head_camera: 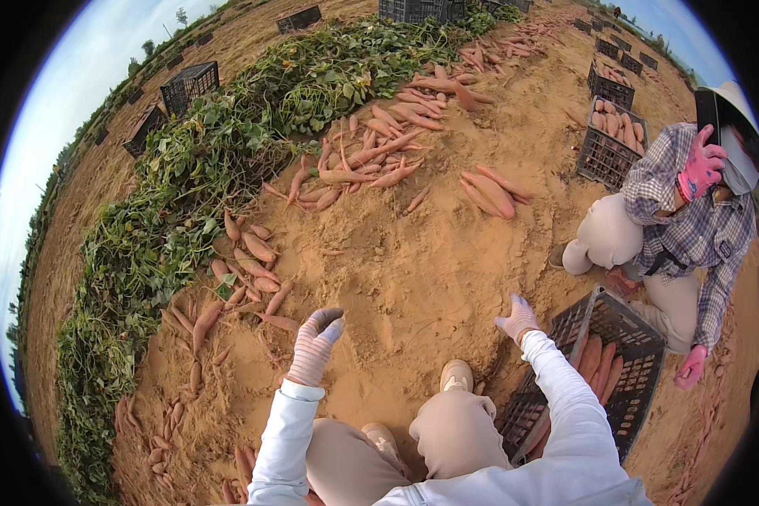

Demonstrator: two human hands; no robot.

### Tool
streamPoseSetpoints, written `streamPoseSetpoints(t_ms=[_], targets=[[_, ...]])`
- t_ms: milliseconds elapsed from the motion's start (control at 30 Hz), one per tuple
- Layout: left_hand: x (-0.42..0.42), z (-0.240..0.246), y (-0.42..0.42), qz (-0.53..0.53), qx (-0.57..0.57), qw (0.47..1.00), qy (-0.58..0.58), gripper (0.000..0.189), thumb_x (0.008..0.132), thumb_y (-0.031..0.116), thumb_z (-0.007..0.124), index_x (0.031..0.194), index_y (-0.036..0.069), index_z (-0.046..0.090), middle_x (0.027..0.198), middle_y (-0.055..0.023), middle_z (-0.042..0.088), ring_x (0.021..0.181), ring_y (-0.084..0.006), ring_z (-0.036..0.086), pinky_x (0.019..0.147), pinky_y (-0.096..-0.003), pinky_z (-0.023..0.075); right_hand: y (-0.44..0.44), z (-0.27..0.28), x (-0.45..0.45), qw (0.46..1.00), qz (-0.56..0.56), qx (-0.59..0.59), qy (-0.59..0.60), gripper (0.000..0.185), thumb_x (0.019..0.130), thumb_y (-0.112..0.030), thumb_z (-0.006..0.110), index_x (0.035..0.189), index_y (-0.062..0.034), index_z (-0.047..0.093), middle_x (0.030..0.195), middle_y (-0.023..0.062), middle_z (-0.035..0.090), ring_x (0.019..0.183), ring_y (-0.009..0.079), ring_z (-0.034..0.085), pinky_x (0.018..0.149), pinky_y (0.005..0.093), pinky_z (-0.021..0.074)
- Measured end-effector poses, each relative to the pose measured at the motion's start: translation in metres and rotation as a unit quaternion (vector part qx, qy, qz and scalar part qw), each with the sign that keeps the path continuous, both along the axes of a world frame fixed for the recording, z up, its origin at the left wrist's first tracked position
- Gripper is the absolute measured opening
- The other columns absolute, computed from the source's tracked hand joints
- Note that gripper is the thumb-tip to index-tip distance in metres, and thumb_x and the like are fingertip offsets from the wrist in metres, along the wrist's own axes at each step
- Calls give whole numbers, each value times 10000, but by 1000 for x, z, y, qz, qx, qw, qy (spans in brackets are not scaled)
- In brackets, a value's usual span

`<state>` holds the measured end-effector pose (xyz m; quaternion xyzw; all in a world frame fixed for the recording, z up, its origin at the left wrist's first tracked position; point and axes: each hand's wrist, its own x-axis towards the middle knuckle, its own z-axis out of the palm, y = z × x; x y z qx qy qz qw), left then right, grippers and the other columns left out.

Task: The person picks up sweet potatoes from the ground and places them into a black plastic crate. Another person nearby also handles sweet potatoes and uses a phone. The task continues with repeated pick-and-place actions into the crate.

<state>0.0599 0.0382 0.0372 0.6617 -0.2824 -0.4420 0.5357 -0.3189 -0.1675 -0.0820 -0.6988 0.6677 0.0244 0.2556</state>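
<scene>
My left hand (315,346), in a striped work glove, is held over the soil with its fingers curved apart and nothing between them. Nearest to it lies a cluster of sweet potatoes (253,265) beside the vines. My right hand (517,318), gloved too, hangs over bare sandy soil, fingers spread and holding nothing. Just right of that wrist stands a black plastic crate (639,373) with sweet potatoes (598,367) inside; my right sleeve hides part of it. A small group of sweet potatoes (490,190) lies farther ahead on the ground.
At the right a person (689,190) in a checked shirt and pink gloves squats close to the crate. Behind them stands another filled crate (610,142). A long heap of green vines (196,152) curves along the left, edged by a row of sweet potatoes (367,152).
</scene>
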Motion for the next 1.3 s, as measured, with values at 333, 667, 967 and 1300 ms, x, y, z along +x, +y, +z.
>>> streamPoseSetpoints(t_ms=[333, 667, 967, 1300], targets=[[-41, -131, -171, -186, 196, 956, 115, 364, 864, 158, 663, 1187, -1, 616, 1111, -70, 644, 1038, -152, 574, 932, -296, 458, -287, -123, 29, 976, -179, -125, -25, 782, 745, -267, 783, 1393, -60, 397, 1368, 207, 483, 1265, 358, 466, 1053, 400, 403], [-67, -220, -241, -22, 197, 898, 392, 400, 867, 102, 691, 1220, -35, 559, 1225, -145, 599, 1155, -258, 560, 1009, -377, 464, -357, -135, 80, 990, -123, -35, 64, 785, 711, -460, 792, 1293, -34, 482, 1326, 180, 536, 1164, 326, 571, 951, 403, 492], [-96, -234, -309, 99, 27, 824, 557, 842, 738, 433, 799, 1361, 30, 401, 1354, -169, 494, 1252, -338, 468, 1098, -500, 353, -218, -124, 101, 869, 275, 201, -360, 640, 786, -451, 750, 1132, 62, 587, 1027, 143, 667, 897, 244, 622, 816, 351, 499], [-66, -230, -187, 219, 58, 795, 563, 627, 717, 376, 779, 1182, 28, 544, 1040, -93, 629, 963, -275, 605, 884, -447, 508, -345, -167, 88, 985, -87, -113, 91, 761, 796, -406, 724, 1380, -70, 370, 1370, 154, 439, 1245, 345, 445, 994, 467, 425]])
